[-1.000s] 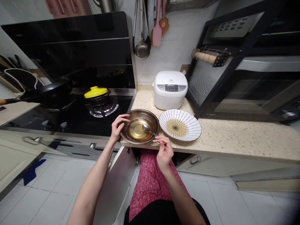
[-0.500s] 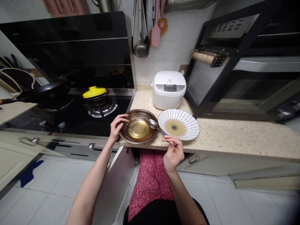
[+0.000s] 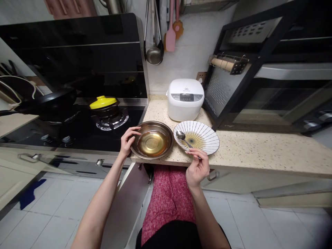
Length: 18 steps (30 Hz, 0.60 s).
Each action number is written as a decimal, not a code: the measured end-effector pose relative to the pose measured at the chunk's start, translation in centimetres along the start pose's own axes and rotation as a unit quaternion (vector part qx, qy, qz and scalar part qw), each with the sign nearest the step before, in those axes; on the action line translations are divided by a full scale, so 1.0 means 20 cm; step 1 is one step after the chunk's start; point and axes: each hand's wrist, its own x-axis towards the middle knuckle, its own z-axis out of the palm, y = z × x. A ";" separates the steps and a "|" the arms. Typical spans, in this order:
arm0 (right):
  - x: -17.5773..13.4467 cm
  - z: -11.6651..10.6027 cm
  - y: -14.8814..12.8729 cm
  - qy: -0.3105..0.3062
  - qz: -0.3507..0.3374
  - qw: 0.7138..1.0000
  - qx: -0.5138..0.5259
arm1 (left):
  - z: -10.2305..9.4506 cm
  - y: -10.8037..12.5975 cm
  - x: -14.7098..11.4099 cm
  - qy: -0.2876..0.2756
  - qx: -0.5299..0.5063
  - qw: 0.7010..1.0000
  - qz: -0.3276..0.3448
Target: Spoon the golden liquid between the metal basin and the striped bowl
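A shallow metal basin [image 3: 169, 147] with amber-gold liquid in it sits at the counter's front edge. My left hand [image 3: 127, 141] grips its left rim, fingers reaching over the inner side. In my right hand [image 3: 197, 166] is a metal spoon [image 3: 181, 135], pinched near the handle's end. The spoon's bowl hangs over the left part of a white plate [image 3: 207, 130] with dark radiating lines. Yellow colours the plate's middle; whether that is liquid or pattern I cannot tell. The plate stands right of the basin, close beside it.
Behind the plate stands a white rice cooker [image 3: 185, 100]. A yellow-lidded pot [image 3: 103, 102] and a black wok [image 3: 52, 100] are on the gas stove at left. A dark rack with an oven [image 3: 285, 100] rises at right. Below the basin, a cabinet door [image 3: 127, 204] hangs open.
My right hand has moved right with the spoon, whose bowl has gone from over the basin's right side to over the plate. My left hand stays on the basin's rim.
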 end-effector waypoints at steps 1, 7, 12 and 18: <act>0.00 0.00 0.00 -0.006 -0.014 1.000 -0.008 | 0.00 0.00 0.00 0.000 0.001 1.000 0.000; 0.02 -0.01 0.04 -0.050 -0.093 0.993 -0.058 | 0.00 0.00 0.00 0.001 0.010 1.000 -0.001; 0.03 -0.02 0.07 -0.085 -0.142 0.984 -0.072 | 0.00 0.00 0.00 0.001 0.001 1.000 0.011; 0.03 -0.03 0.08 -0.113 -0.165 0.977 -0.077 | 0.00 0.00 0.00 0.002 0.000 1.000 0.007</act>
